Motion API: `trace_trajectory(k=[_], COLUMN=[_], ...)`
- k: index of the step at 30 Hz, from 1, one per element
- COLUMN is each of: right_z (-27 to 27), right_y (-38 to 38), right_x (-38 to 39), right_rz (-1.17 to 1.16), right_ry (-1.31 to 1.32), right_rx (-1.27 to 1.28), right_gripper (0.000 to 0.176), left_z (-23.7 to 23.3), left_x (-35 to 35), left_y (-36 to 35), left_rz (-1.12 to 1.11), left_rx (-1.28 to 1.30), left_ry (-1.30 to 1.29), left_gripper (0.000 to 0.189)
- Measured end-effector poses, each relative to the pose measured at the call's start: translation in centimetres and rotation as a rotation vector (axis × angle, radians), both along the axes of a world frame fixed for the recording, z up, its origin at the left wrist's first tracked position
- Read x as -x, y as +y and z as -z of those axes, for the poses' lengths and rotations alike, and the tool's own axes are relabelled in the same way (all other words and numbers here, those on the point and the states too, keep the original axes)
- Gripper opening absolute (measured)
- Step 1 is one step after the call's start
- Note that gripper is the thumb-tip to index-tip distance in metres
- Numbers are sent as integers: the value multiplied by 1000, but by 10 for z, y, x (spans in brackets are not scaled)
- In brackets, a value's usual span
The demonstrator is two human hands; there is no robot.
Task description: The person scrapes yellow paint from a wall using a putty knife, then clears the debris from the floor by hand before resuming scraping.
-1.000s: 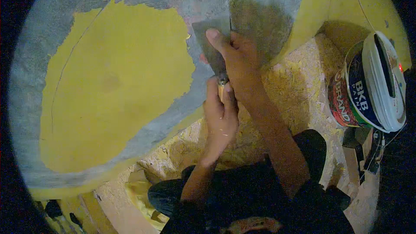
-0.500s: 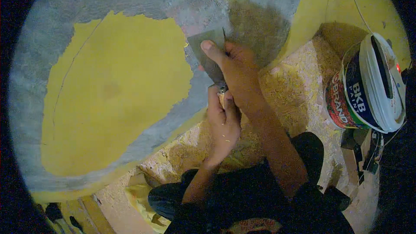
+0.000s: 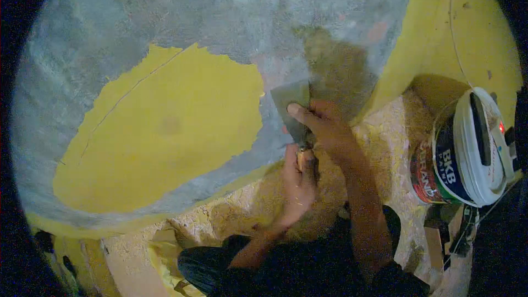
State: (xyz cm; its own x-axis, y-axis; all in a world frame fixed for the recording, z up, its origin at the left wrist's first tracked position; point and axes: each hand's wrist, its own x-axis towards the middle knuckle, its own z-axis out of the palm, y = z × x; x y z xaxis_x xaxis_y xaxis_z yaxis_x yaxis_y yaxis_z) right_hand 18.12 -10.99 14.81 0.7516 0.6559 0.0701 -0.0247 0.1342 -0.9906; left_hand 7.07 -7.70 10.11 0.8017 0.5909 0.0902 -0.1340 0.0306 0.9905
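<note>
Scraping step, I judge: left hand (image 3: 300, 180) clasps the scraper (image 3: 287, 99), right hand (image 3: 329, 129) fingers press its blade (flat); next needs the yellow paint (image 3: 176, 132) edge.

A white-lidded paint bucket (image 3: 467, 148) sits on the flake-littered floor (image 3: 385, 126), a thin cord (image 3: 452, 33) above it.

Dim, warm light falls on the grey wall (image 3: 165, 16), brightest across its yellow paint (image 3: 165, 132). The right hand (image 3: 330, 129) and left hand (image 3: 300, 184) throw a dark shadow just above them. Fisheye distortion bends the edges; black vignetting rings the soft, grainy frame.
</note>
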Motion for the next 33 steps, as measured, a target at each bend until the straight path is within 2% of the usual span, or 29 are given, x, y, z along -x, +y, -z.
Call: trace_trajectory(k=[2,5,9,11,15,17,21,23,24,26,27,29,33], right_z=[0,14,-3,-4,-4,4,0,-12,-8,4,3,0,-14], right_y=[-4,-3,10,16,11,13,21,18,18,23,25,26,25], right_x=[-7,-11,1,4,12,10,15,21,19,13,14,21,27], right_rz=[-127,-184,-109,25,-13,-13,107,128,130,132,127,188,201], right_ry=[-6,31,-163,-205,9,-158,-212,-94,-95,-240,-239,-156,-67], right_rx=[255,76,164,154,104,-10,67,13,14,95,92,-51,-33], right_gripper=[28,25,25,24,33,32,26,27,27,27,27,27,27], left_z=[12,19,6,-2,2,8,0,7,4,-4,-2,4,-5], left_x=[-1,-6,-7,-9,-2,-1,-3,0,3,10,7,-1,3], left_y=[-5,-10,-7,-4,-7,-9,-14,-6,-3,3,4,0,-5], left_rz=[31,-20,-54,-144,-79,-68,-153,-107,-105,35,29,-75,-105], left_rx=[175,103,126,4,105,68,166,-31,-30,151,150,-54,39], left_ry=[-51,-22,-52,-71,-66,-67,-62,3,2,210,210,-93,-85], left_gripper=[17,24,23,22,20,18,18,45,45,46,46,27,24])
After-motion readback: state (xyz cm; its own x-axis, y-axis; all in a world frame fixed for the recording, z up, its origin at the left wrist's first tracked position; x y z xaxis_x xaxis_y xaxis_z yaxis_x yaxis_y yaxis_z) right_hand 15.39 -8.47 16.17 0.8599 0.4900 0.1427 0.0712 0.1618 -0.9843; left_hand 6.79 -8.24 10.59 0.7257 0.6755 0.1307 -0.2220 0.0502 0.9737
